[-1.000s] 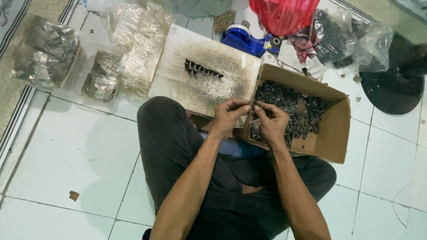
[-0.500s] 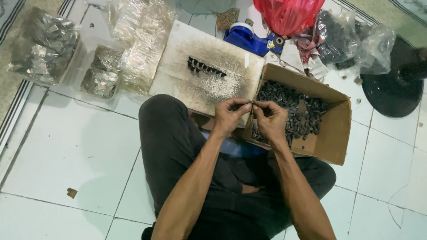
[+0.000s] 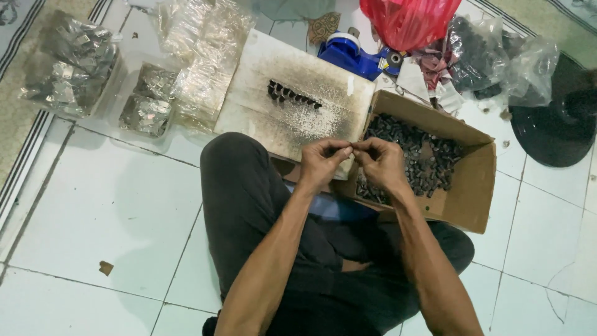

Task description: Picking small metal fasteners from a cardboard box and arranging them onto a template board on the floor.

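A: Currently, what is the grip state?
B: Left hand (image 3: 320,163) and right hand (image 3: 380,163) pinch one small part (image 3: 351,147) together, fingertips touching, above the cardboard box (image 3: 476,186) edge, beside the white board (image 3: 298,93).

Seated on floor (image 3: 93,211), knees out. Board (image 3: 298,93) just ahead of left knee, row of small parts (image 3: 292,96) on its middle. Cardboard box (image 3: 472,193) right of board, edges touching, full of small parts (image 3: 410,155). Left hand (image 3: 320,163) & right hand (image 3: 382,163) meet fingertip to fingertip above the board/box seam. Clear bags (image 3: 205,56) left of board; packet pile (image 3: 146,106) beyond those, bigger packet pile (image 3: 68,62) far left. Tape dispenser (image 3: 351,53) behind board, plastic bag (image 3: 410,22) behind box, more bags (image 3: 497,59) to its right. Round disc (image 3: 559,118) far right. Scrap (image 3: 106,268) on floor near left.
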